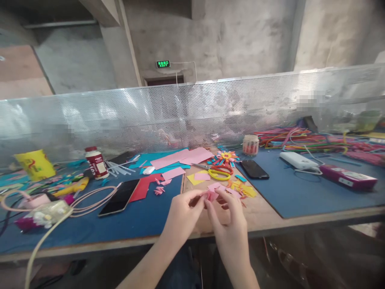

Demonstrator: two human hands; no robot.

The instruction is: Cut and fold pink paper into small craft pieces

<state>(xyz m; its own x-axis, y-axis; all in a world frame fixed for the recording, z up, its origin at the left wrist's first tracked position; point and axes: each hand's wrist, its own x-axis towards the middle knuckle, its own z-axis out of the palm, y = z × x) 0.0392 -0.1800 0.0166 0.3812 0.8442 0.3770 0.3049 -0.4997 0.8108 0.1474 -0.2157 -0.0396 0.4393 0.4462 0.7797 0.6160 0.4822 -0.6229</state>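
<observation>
My left hand [186, 208] and my right hand [230, 212] meet above the front part of the table. Between their fingertips they pinch a small piece of pink paper [212, 196], partly covered by the fingers. Just past the hands lie loose pink and yellow paper scraps [245, 190]. Scissors [221, 173] with yellow and red handles rest behind these scraps. A colourful paper flower [227, 157] with a yellow centre sits farther back. Left of the hands is a little cluster of folded pink paper pieces [159, 190].
Pink sheets [183, 157] lie on blue paper, with red paper [144, 186] nearer. One phone [120, 196] lies left, another [254, 169] right. A bottle [96, 162], yellow cup [35, 165], glass jar [250, 145], power bank [298, 160] and cables surround the area. A perforated metal screen [198, 112] closes the back.
</observation>
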